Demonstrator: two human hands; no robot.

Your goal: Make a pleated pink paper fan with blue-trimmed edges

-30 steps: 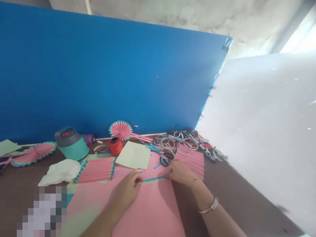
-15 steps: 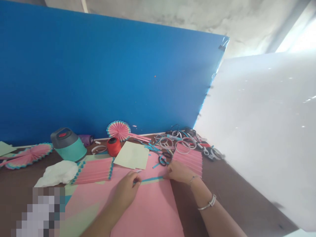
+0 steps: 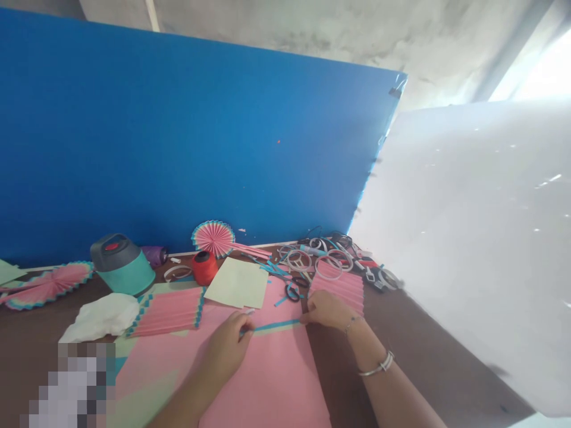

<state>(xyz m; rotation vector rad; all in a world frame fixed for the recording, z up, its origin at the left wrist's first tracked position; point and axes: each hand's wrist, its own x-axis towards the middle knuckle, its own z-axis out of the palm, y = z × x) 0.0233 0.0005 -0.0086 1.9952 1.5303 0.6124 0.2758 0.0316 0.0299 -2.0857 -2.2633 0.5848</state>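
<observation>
We hold a thin blue strip [image 3: 276, 325] stretched flat between our 2 hands, along the far edge of a big pink sheet [image 3: 272, 380] on the brown table [image 3: 414, 351]. Our left hand [image 3: 228, 345] pinches the strip's left end narrowly between thumb and fingertips, and our right hand [image 3: 328, 310] has its fingers curled tight over the strip's right end, a bracelet [image 3: 377, 364] on that wrist. Just beyond the right hand lies a pleated pink paper [image 3: 341, 288], touching the knuckles or very nearly, and past it sits a heap of tape rings [image 3: 307, 258]. Between the 2 grips, a little farther out, lie scissors [image 3: 293, 291] and a pale green sheet [image 3: 238, 282]. Out from the left hand and to its left rests a second pleated paper [image 3: 167, 310] with blue edging, then a white cloth [image 3: 100, 315]. Farther off on that side stand a red thread spool [image 3: 204, 267] and a teal jug [image 3: 121, 264], with 1 round paper fan [image 3: 215, 236] leaning at the foot of the blue board [image 3: 178, 137]. A white board [image 3: 482, 238] rises well beyond the right hand.
</observation>
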